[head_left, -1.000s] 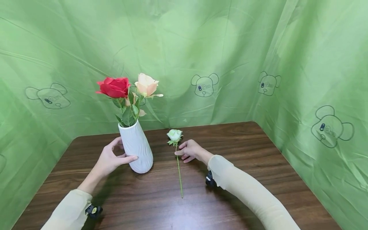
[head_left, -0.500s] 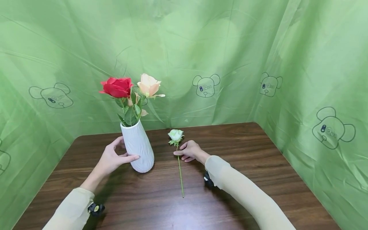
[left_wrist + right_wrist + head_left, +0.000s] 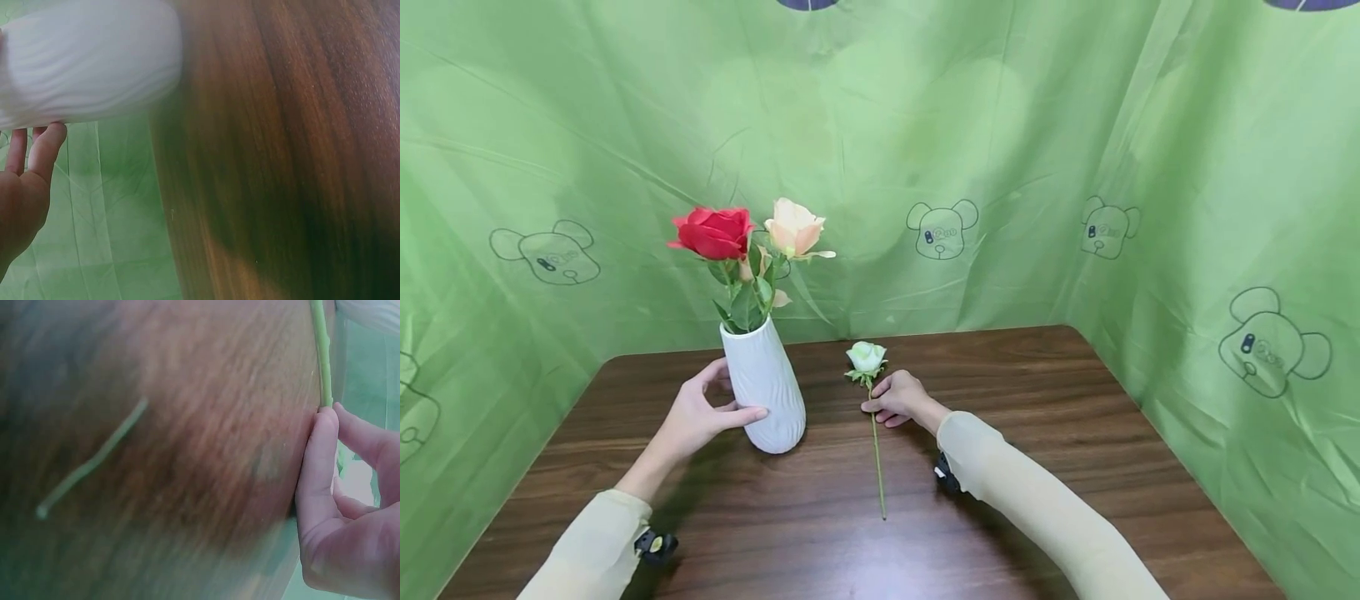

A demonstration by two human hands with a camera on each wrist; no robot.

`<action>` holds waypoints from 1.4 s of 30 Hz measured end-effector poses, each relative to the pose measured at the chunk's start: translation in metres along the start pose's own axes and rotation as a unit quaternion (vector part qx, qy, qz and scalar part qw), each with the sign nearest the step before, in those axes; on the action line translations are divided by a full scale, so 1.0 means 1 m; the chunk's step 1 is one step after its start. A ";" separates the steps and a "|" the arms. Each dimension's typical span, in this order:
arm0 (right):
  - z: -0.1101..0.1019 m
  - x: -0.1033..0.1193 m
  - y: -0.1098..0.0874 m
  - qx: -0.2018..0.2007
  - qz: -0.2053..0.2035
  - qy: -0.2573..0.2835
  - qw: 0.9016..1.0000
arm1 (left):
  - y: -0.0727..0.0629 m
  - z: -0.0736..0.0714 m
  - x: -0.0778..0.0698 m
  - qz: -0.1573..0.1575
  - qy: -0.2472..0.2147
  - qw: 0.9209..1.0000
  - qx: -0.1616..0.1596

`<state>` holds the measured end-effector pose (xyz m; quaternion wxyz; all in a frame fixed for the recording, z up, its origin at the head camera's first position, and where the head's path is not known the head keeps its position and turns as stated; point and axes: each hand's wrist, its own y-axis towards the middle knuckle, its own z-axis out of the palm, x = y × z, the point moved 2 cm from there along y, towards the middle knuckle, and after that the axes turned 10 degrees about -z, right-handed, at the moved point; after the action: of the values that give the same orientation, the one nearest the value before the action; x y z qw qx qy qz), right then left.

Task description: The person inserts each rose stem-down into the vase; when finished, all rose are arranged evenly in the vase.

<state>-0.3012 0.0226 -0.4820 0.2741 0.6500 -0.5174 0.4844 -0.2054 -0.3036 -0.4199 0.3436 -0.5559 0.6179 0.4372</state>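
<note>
A white ribbed vase stands at the left middle of the table, holding a red rose and a peach rose among green leaves. My left hand grips the vase from its left side, thumb across the front, the other fingers partly hidden behind it. In the left wrist view, fingertips touch the vase wall. To the right of the vase is a white rose with a long green stem. My right hand pinches that stem just below the bloom, between thumb and finger.
Dark brown wooden table lies under everything. A green curtain printed with bear heads encloses its back and sides. Black wrist devices show under both sleeves, one being the left strap.
The head view has shifted slightly, so everything sits a little further right. The white rose's bloom has tipped slightly more upright in my right hand. My left hand keeps its hold on the vase.
</note>
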 end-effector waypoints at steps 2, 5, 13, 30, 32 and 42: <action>0.002 0.000 0.000 0.003 0.002 0.006 1.000 | -0.001 -0.001 0.000 0.000 0.004 1.000 0.001; 0.004 0.000 -0.001 0.009 0.002 0.009 1.000 | -0.003 -0.003 -0.001 -0.001 0.016 1.000 -0.004; 0.000 0.002 -0.004 0.014 -0.001 0.014 1.000 | -0.004 -0.001 0.005 -0.004 0.018 1.000 -0.011; -0.004 -0.006 -0.004 0.009 0.001 0.024 1.000 | 0.004 0.004 0.011 -0.003 0.020 1.000 -0.005; -0.004 -0.005 -0.004 0.011 -0.001 0.026 1.000 | 0.003 0.003 0.010 -0.004 0.022 1.000 -0.005; -0.006 -0.002 -0.002 0.018 0.001 0.056 0.998 | 0.001 0.000 0.001 0.002 0.013 1.000 -0.003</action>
<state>-0.3015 0.0291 -0.4814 0.2903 0.6259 -0.4935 0.5296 -0.2069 -0.3040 -0.4203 0.3333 -0.5611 0.6221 0.4324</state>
